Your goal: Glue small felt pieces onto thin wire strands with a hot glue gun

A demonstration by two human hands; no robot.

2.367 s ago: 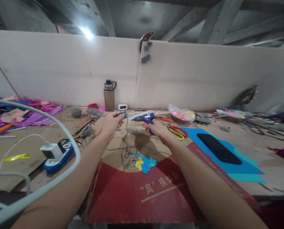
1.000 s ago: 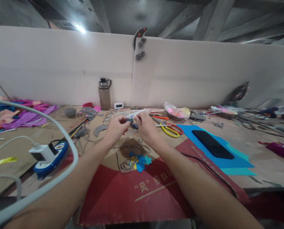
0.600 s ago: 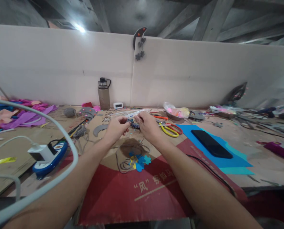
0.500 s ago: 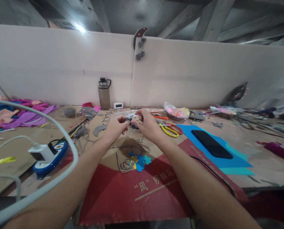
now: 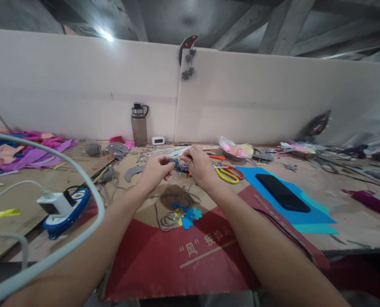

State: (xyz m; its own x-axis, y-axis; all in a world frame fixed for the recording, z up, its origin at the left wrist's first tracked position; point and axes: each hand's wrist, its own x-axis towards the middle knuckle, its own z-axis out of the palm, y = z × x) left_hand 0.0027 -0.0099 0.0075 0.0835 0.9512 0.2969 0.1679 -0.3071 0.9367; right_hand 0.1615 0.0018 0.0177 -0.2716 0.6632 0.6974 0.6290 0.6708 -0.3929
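My left hand (image 5: 159,169) is raised over the cardboard, thumb and forefinger pinched together at a small bluish bit. A short gap to its right, my right hand (image 5: 199,165) also has its fingertips pressed together. Whatever it pinches is too small to name. Behind the gap lie small dark-blue and orange bits (image 5: 182,167). Nearer to me, blue and yellow paper flower shapes (image 5: 187,217) rest on the cardboard beside loose loops of grey yarn (image 5: 165,219). A grey crescent (image 5: 133,172) lies left of my left hand.
Yellow-and-red-handled scissors (image 5: 230,174) lie right of my hands. Farther right, a black phone (image 5: 282,192) rests on blue sheets (image 5: 314,217). A bottle (image 5: 139,128) and small white clock (image 5: 158,140) stand at the back. Left are a power strip (image 5: 67,213) and white cable (image 5: 94,192).
My right hand has drawn slightly away to the right, so the gap between my hands is wider. Its fingers have come together into a pinch. My left hand is nearly still.
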